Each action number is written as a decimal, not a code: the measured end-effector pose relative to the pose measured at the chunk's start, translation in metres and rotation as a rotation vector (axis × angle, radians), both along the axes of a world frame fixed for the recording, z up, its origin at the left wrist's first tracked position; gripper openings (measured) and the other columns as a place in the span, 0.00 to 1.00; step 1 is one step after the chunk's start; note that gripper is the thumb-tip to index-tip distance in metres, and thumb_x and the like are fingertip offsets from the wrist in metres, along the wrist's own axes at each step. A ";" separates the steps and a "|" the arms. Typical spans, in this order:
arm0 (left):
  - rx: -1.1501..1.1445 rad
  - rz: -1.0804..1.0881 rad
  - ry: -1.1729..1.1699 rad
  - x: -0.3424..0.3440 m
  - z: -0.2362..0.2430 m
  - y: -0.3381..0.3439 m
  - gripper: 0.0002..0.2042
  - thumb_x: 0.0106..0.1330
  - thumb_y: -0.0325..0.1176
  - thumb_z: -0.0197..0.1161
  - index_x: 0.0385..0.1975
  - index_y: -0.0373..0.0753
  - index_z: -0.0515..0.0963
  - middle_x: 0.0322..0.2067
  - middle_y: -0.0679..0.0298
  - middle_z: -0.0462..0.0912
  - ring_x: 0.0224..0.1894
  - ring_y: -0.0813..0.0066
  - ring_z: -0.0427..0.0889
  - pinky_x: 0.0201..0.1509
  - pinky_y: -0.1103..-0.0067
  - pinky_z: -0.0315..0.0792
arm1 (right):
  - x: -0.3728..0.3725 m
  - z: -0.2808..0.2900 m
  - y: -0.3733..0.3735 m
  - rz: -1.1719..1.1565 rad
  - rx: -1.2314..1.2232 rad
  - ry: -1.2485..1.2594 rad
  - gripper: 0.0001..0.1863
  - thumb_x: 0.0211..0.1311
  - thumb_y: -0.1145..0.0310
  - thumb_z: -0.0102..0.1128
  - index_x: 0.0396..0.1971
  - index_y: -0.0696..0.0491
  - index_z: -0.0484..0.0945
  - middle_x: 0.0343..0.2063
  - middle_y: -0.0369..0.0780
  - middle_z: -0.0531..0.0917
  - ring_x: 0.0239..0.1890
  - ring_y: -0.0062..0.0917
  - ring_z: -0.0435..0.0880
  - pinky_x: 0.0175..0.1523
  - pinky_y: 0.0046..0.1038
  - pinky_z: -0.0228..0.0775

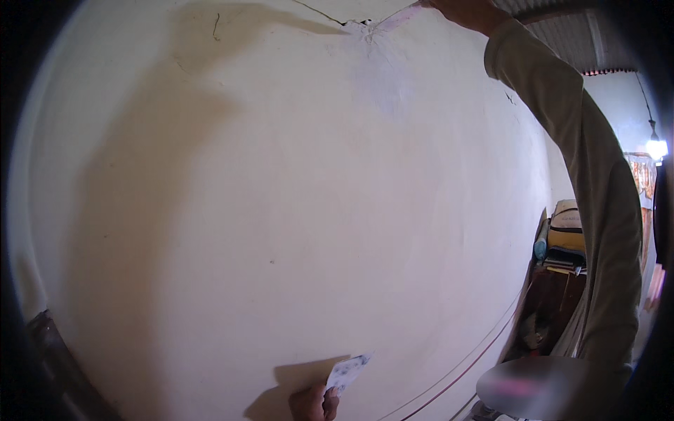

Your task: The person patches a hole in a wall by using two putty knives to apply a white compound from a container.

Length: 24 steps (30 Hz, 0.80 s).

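Observation:
My right arm reaches up, and my right hand is at the top edge of the view. Its fingers are closed at the end of a pinkish, see-through strip. The strip runs to a thin, purple-tinted plastic bag that hangs gathered against the pale wall, at a dark crack. Low in the middle, my left hand is closed on a small white card with dark blotches. The card is tilted, close to the wall, and casts a shadow there.
A lit bulb hangs at the far right under a corrugated roof. Below it, bags and folded things are stacked on a dark cabinet. Cables run along the wall. A blurred grey oval sits lower right.

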<state>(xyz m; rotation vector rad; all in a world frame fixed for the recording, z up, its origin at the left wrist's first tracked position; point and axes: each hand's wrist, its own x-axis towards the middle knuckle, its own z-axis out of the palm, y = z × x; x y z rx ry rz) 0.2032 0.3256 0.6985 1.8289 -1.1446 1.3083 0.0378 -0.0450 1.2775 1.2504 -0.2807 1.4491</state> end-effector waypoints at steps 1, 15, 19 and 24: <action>-0.001 -0.012 0.003 0.002 -0.003 -0.001 0.07 0.61 0.29 0.61 0.38 0.38 0.79 0.12 0.61 0.71 0.12 0.63 0.70 0.17 0.70 0.64 | 0.000 0.009 0.000 -0.012 -0.001 0.003 0.06 0.66 0.60 0.52 0.33 0.39 0.79 0.29 0.34 0.78 0.42 0.29 0.76 0.54 0.56 0.56; -0.022 -0.005 0.072 0.001 -0.011 -0.006 0.10 0.59 0.30 0.60 0.40 0.42 0.78 0.14 0.61 0.73 0.14 0.58 0.72 0.19 0.66 0.67 | 0.047 0.061 0.067 -0.223 -0.271 -0.094 0.05 0.56 0.64 0.58 0.24 0.39 0.82 0.28 0.29 0.79 0.43 0.26 0.76 0.59 0.53 0.57; -0.038 -0.009 0.022 0.004 -0.014 -0.007 0.11 0.58 0.29 0.61 0.42 0.41 0.78 0.14 0.61 0.73 0.15 0.58 0.73 0.20 0.66 0.67 | 0.054 0.049 0.079 -0.305 -0.206 -0.176 0.04 0.54 0.62 0.59 0.25 0.40 0.83 0.28 0.30 0.81 0.43 0.26 0.77 0.60 0.49 0.57; -0.039 -0.038 0.054 0.004 -0.013 -0.008 0.14 0.57 0.29 0.61 0.44 0.41 0.78 0.14 0.62 0.72 0.15 0.59 0.72 0.20 0.66 0.67 | 0.053 0.028 0.082 -0.248 -0.082 -0.176 0.04 0.54 0.62 0.60 0.26 0.41 0.84 0.31 0.30 0.83 0.43 0.27 0.77 0.60 0.47 0.57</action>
